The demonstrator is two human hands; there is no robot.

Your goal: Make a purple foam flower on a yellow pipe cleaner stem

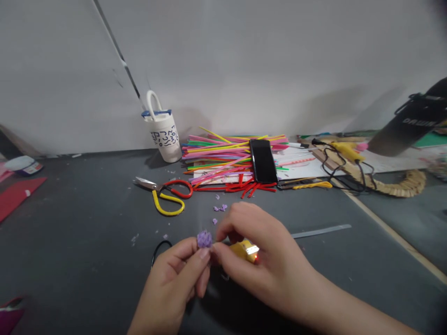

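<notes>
My left hand (174,279) pinches a small purple fuzzy ball (204,239) between thumb and forefinger, low in the middle of the view. My right hand (260,253) is closed, its fingertips touching the ball, and it also wraps a yellow tool (246,250) with a small red light, which looks like a glue gun. A black cord (159,249) curves away to the left beneath my hands. Purple scraps (220,208) lie on the dark table just beyond my fingers.
Red-and-yellow scissors (167,193) lie to the back left. Behind them stands a white cup (164,132). A pile of coloured pipe cleaners (226,158) carries a black phone (263,160). A second glue gun (347,151), cables and a wooden-peg arc (401,186) lie right. A grey strip (321,231) rests nearby.
</notes>
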